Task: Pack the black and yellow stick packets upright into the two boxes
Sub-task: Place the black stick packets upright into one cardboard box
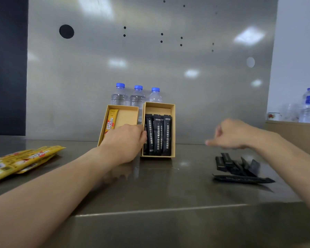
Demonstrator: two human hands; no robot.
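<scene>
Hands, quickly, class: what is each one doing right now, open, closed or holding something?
Left hand: rests at the boxes, fingers at the black packets; grip cannot be told.
Right hand: loosely curled, blurred, holding nothing, above the loose black packets.

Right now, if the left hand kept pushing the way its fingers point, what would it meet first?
The black packets standing in the right box; the left hand fingertips seem already against them, though depth is unclear.

Three blue-capped water bottles (137,95) against steel wall (150,59), mug (273,116) far right.
</scene>
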